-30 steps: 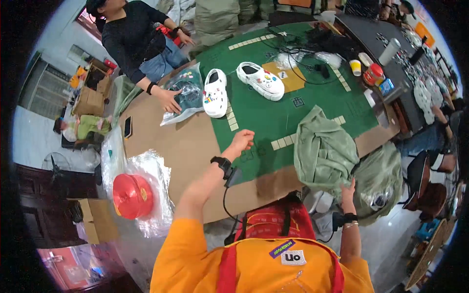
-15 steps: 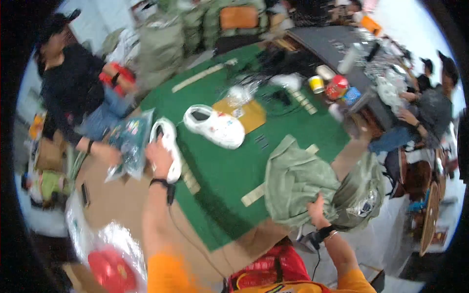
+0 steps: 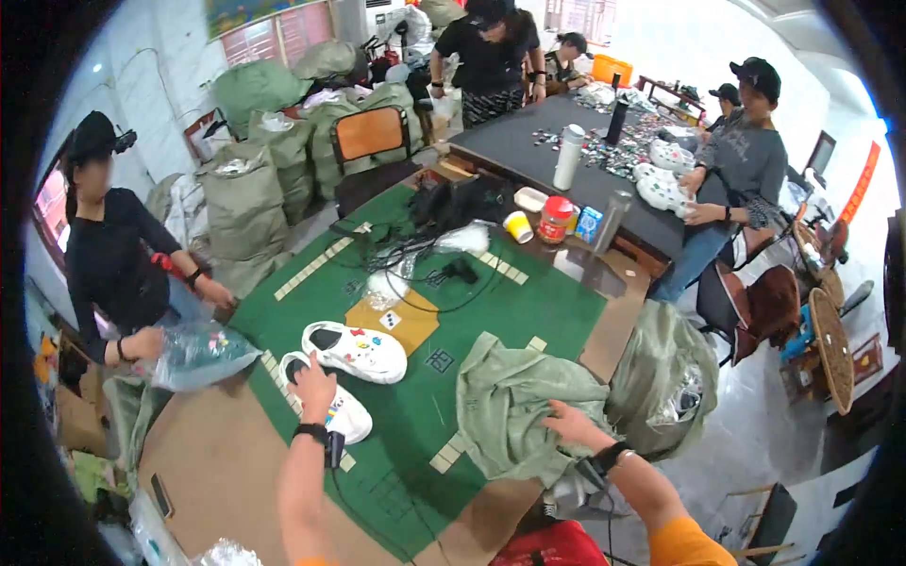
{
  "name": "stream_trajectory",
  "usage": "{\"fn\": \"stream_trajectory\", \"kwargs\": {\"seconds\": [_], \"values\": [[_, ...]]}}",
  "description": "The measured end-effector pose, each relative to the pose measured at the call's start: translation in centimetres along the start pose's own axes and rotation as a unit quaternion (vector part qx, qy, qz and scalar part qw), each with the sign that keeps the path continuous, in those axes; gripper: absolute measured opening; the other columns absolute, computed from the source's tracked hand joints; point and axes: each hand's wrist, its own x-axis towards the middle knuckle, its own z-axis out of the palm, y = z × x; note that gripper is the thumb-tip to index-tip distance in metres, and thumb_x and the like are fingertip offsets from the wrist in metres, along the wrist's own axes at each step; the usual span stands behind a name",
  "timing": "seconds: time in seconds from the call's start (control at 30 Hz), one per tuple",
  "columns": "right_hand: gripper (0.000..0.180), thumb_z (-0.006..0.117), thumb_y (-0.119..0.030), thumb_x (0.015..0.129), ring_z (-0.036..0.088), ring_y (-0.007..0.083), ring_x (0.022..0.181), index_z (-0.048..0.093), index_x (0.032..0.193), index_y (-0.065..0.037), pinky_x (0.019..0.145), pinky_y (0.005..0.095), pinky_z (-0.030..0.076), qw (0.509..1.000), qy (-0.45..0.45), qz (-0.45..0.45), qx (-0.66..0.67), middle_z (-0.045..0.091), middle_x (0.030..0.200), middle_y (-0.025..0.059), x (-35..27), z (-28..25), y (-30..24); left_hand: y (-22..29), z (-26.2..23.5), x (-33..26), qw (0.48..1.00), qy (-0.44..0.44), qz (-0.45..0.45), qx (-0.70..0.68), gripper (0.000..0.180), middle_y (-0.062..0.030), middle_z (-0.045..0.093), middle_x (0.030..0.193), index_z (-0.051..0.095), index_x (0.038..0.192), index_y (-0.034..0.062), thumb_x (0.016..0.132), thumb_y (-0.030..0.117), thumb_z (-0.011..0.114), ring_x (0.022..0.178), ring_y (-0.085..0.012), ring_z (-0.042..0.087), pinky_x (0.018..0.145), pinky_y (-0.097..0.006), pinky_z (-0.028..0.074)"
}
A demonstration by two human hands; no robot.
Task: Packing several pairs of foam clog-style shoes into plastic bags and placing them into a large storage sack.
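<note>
My left hand [image 3: 313, 389] grips the opening of a white clog [image 3: 349, 420] with colourful charms, its fingers reaching into the shoe. Right beside it, touching or nearly so, the matching white clog [image 3: 373, 357] rests on the green table mat [image 3: 415, 424]. Both lie close to a flat tan piece [image 3: 415, 321]. On the right, my right hand [image 3: 574, 426] lies on a crumpled grey-green woven sack [image 3: 510, 406] with its fingers stretched out. A cable hangs from each wrist.
A co-worker at the left holds a clear plastic bag [image 3: 198, 358]. Rows of cream tiles [image 3: 316, 269], black cables [image 3: 444, 297], a red-lidded jar [image 3: 555, 219] and a yellow cup [image 3: 518, 226] are on the table. A dark table [image 3: 500, 141] stands beyond, with people around it.
The clog in my left hand has moved from the mat's left edge to beside the other clog. My right hand's fingers have loosened on the sack. The co-worker's bag has shifted left, and my view has tilted up.
</note>
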Motion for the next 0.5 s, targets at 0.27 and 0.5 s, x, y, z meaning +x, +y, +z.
{"fn": "stream_trajectory", "kwargs": {"seconds": [0.27,0.5], "values": [[0.025,0.054,-0.016,0.076,0.056,0.0194,0.07,0.056,0.095,0.0,0.066,0.0302,0.045,0.949,0.301,-0.024,0.091,0.06,0.08,0.0103,-1.1,-7.6,13.7,12.3,1.1,-3.6,0.969,0.096,0.215,-0.078,0.06,-0.0147,0.031,0.127,0.033,0.125,0.0161,0.073,0.026,0.06,0.117,-0.0324,0.028,0.092,-0.052,0.021],[0.03,0.051,-0.013,0.072,0.057,0.0172,0.061,0.055,0.1,-0.003,0.058,0.0291,0.046,0.826,0.295,0.305,0.371,0.06,0.082,0.011,-4.4,-4.4,34.7,30.6,5.2,-18.9,0.805,-0.099,0.584,-0.034,0.051,-0.0139,0.026,0.132,0.035,0.126,0.0147,0.08,0.03,0.052,0.122,-0.0346,0.02,0.097,-0.048,0.013]]}}
